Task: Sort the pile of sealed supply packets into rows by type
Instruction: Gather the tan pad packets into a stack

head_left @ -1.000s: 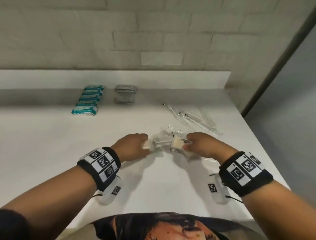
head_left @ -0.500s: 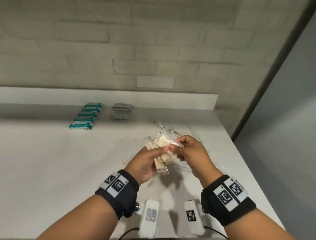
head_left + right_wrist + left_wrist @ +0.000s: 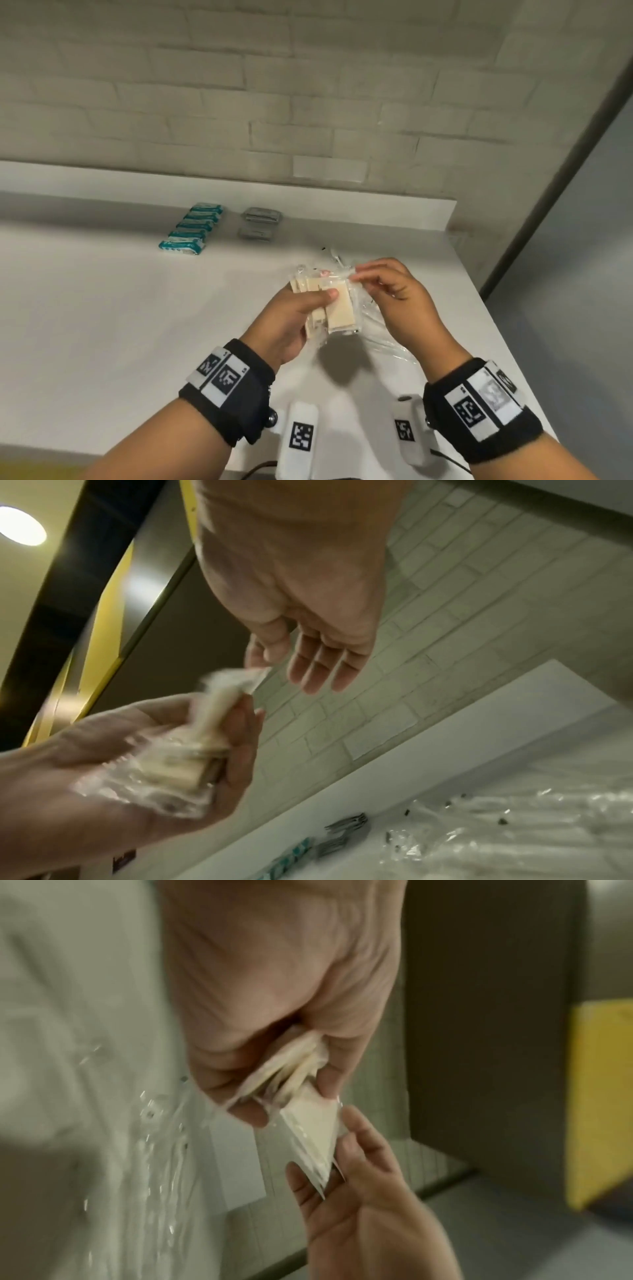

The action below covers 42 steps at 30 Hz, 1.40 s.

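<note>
Fanned wider than half a second ago, beige packets (image 3: 334, 305) are standing lengthwise away from the person, left hand (image 3: 291, 318) gripping them, right hand (image 3: 394, 291) pinching their top wrapper; no print is legible.

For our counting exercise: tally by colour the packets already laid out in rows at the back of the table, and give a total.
Teal packets: 5
Grey packets: 2
Total: 7

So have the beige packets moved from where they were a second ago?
Yes. The beige packets lay on the white table a second ago; now the left hand holds them lifted above it, the right hand pinching their wrapper.
</note>
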Available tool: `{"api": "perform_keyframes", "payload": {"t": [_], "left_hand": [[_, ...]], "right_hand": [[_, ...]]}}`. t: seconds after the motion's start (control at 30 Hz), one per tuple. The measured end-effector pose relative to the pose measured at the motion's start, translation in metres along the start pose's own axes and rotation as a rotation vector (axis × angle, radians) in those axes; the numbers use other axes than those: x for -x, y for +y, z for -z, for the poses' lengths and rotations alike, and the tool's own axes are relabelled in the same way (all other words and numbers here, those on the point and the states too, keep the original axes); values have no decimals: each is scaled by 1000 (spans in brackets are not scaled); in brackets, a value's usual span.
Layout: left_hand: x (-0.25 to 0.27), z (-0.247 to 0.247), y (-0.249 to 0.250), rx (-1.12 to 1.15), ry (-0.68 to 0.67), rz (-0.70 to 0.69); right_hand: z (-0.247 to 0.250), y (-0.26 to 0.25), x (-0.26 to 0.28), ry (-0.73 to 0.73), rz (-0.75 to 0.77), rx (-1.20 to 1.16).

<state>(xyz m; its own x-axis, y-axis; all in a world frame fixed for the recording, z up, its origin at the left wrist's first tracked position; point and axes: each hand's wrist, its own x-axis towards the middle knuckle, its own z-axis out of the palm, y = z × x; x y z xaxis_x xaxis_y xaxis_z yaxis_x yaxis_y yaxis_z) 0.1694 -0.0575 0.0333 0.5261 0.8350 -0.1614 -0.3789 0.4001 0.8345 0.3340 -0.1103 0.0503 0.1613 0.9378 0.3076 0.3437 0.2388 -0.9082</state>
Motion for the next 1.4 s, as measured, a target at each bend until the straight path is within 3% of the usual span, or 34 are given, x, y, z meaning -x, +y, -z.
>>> {"api": "perform_keyframes", "payload": {"t": [0.13,0.27,0.4,0.53,0.63,0.7,0.77,0.87,0.97,1.1,1.17,1.23,1.3,1.4], "left_hand": [[-2,12,9,-129,94,-207],[-1,30,24,-130,139,-245],[-1,52,44,-207,197,-258],[-1,74,65,-395,146,-256],[-6,94,75,-315,149,-203],[-9,113,81,-190,181,-99],[-12,133,84,-7,220,33],[-11,164,92,211,231,124],[-7,189,99,279,204,126],[-5,213,109,119,211,94],[-5,219,112,32,230,54],[-8,221,114,-11,228,26],[-13,217,115,-35,177,20],[-20,203,113,-93,91,25]], "right_hand": [[-17,-8,-9,-133,-256,-122],[-45,-13,-19,-63,-278,-139],[-65,-19,-33,-99,-289,-147],[-87,-30,-53,-112,-268,-69],[-100,-35,-71,-94,-278,108],[-107,-35,-80,-34,-312,305],[-112,-29,-85,-27,-389,298],[-143,-17,-84,-227,-498,433],[-189,-2,-77,-476,-506,653],[-225,3,-78,-605,-454,870],[-226,-5,-85,-564,-359,1019],[-221,-19,-93,-414,-301,896],[-218,-33,-100,-261,-267,570],[-223,-44,-105,-164,-262,270]]}}
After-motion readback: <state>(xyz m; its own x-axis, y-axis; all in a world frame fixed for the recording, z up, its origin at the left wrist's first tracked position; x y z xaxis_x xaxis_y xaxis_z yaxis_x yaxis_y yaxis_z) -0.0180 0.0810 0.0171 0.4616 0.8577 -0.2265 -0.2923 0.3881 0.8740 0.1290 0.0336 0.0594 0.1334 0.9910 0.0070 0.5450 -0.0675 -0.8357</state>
